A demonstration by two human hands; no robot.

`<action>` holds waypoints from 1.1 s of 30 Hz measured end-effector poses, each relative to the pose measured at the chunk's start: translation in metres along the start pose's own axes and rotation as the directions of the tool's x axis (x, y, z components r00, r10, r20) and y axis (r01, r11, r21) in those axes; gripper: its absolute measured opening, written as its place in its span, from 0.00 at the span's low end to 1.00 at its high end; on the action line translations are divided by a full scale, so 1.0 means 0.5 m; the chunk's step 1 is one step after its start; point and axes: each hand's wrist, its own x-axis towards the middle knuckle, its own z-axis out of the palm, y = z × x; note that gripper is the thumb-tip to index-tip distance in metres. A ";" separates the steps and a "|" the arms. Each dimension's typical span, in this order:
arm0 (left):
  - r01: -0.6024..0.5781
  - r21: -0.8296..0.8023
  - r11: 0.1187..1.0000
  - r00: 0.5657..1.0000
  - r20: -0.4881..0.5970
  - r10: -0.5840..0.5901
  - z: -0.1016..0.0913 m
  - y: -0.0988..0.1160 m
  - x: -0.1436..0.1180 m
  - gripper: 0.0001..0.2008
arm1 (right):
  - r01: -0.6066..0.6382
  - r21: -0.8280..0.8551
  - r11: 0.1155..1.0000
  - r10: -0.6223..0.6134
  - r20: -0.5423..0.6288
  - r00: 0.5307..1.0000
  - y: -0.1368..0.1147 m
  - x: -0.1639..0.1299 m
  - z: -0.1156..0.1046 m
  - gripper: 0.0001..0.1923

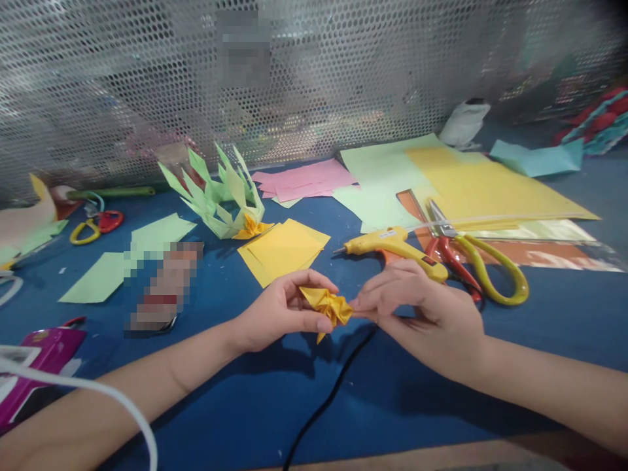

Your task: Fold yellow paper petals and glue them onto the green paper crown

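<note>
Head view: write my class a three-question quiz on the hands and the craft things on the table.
1. True or false: both hands pinch the yellow folded paper.
2. What lies just behind the right hand? A) glue gun B) stapler C) ruler
3. What colour is the spiky paper model?

Key: 1 true. 2 A, the glue gun. 3 green; the left hand is well in front of it.
</note>
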 end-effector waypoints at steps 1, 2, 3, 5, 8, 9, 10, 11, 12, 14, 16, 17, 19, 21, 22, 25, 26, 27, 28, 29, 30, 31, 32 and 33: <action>0.005 -0.005 1.000 1.000 0.004 -0.005 0.000 0.000 -0.001 0.23 | 0.010 0.021 1.000 -0.011 0.010 1.000 0.000 0.000 0.000 0.15; 0.008 -0.002 1.000 1.000 0.005 -0.008 -0.001 0.000 -0.001 0.25 | 0.021 0.038 0.999 -0.022 0.018 1.000 0.000 0.000 -0.001 0.16; 0.009 0.007 1.000 1.000 0.005 -0.009 -0.001 0.000 -0.002 0.26 | 0.036 0.050 0.998 -0.037 0.024 0.999 0.000 0.000 -0.001 0.16; 0.010 0.023 1.000 1.000 0.011 -0.010 -0.002 0.000 -0.002 0.29 | 0.062 0.053 0.997 -0.064 0.028 0.998 -0.001 0.001 -0.002 0.16; 0.009 0.049 0.999 0.999 0.039 -0.011 0.000 0.004 -0.003 0.32 | 0.073 -0.004 0.997 -0.073 0.039 0.997 -0.002 0.002 -0.004 0.16; 0.019 0.057 0.998 0.998 0.062 -0.023 0.002 0.005 -0.004 0.33 | 0.074 -0.026 0.997 -0.073 0.049 0.996 -0.003 0.002 -0.006 0.16; 0.033 0.065 0.997 0.995 0.091 -0.039 0.004 0.007 -0.005 0.33 | 0.081 -0.042 0.996 -0.078 0.059 0.995 -0.004 0.001 -0.007 0.16; 0.046 0.071 0.996 0.991 0.122 -0.055 0.007 0.008 -0.006 0.34 | 0.087 -0.057 0.995 -0.083 0.069 0.994 -0.005 -0.001 -0.010 0.16; 0.055 0.071 0.996 0.987 0.149 -0.066 0.010 0.010 -0.008 0.34 | 0.098 -0.063 0.993 -0.094 0.073 0.993 -0.005 -0.003 -0.013 0.17; 0.057 0.062 0.996 0.983 0.172 -0.067 0.016 0.013 -0.011 0.33 | 0.121 -0.075 0.990 -0.114 0.092 0.989 -0.004 -0.008 -0.021 0.15; 0.040 0.057 0.998 0.988 0.146 -0.048 0.021 0.015 -0.013 0.27 | 0.168 -0.081 0.982 -0.157 0.132 0.979 -0.002 -0.010 -0.030 0.12; 0.028 0.064 0.998 0.992 0.121 -0.036 0.022 0.014 -0.014 0.22 | 0.204 -0.078 0.976 -0.193 0.132 0.972 0.001 -0.009 -0.033 0.11; -0.021 0.089 0.996 0.998 0.060 0.016 0.022 0.011 -0.014 0.15 | 0.256 -0.087 0.963 -0.243 0.136 0.960 0.007 -0.003 -0.037 0.09; -0.099 0.132 0.986 0.995 -0.013 0.101 0.020 0.006 -0.013 0.13 | 0.253 -0.151 0.956 -0.237 0.118 0.964 0.017 0.006 -0.038 0.09; -0.133 0.165 0.977 0.988 -0.052 0.143 0.018 0.004 -0.012 0.12 | 0.220 -0.205 0.954 -0.203 0.099 0.974 0.023 0.010 -0.039 0.08; -0.184 0.367 0.912 0.944 -0.193 0.268 0.012 0.001 -0.010 0.08 | 0.061 -0.370 0.927 -0.047 0.045 0.998 0.045 0.020 -0.046 0.05; -0.182 0.463 0.867 0.923 -0.225 0.313 0.011 0.002 -0.011 0.06 | 0.004 -0.423 0.906 0.014 0.038 0.999 0.052 0.022 -0.052 0.06; -0.175 0.558 0.811 0.902 -0.240 0.360 0.009 0.004 -0.011 0.04 | -0.056 -0.489 0.871 0.085 0.038 0.996 0.059 0.023 -0.058 0.10; -0.166 0.642 0.749 0.883 -0.241 0.402 0.008 0.006 -0.011 0.03 | -0.107 -0.547 0.830 0.159 0.048 0.986 0.066 0.024 -0.065 0.14; -0.155 0.707 0.690 0.871 -0.232 0.434 0.007 0.008 -0.011 0.03 | -0.159 -0.599 0.785 0.232 0.047 0.972 0.072 0.023 -0.072 0.19; -0.144 0.755 0.640 0.863 -0.220 0.454 0.006 0.009 -0.011 0.02 | -0.205 -0.646 0.735 0.305 0.045 0.951 0.077 0.021 -0.079 0.23; -0.133 0.786 0.603 0.861 -0.210 0.463 0.005 0.009 -0.011 0.02 | -0.246 -0.687 0.683 0.371 0.037 0.928 0.082 0.018 -0.085 0.27; -0.120 0.809 0.576 0.864 -0.200 0.462 0.005 0.009 -0.010 0.01 | -0.284 -0.727 0.626 0.434 0.022 0.901 0.086 0.015 -0.090 0.30; -0.108 0.826 0.554 0.870 -0.191 0.455 0.004 0.009 -0.009 0.00 | -0.313 -0.764 0.564 0.493 0.007 0.870 0.090 0.011 -0.094 0.31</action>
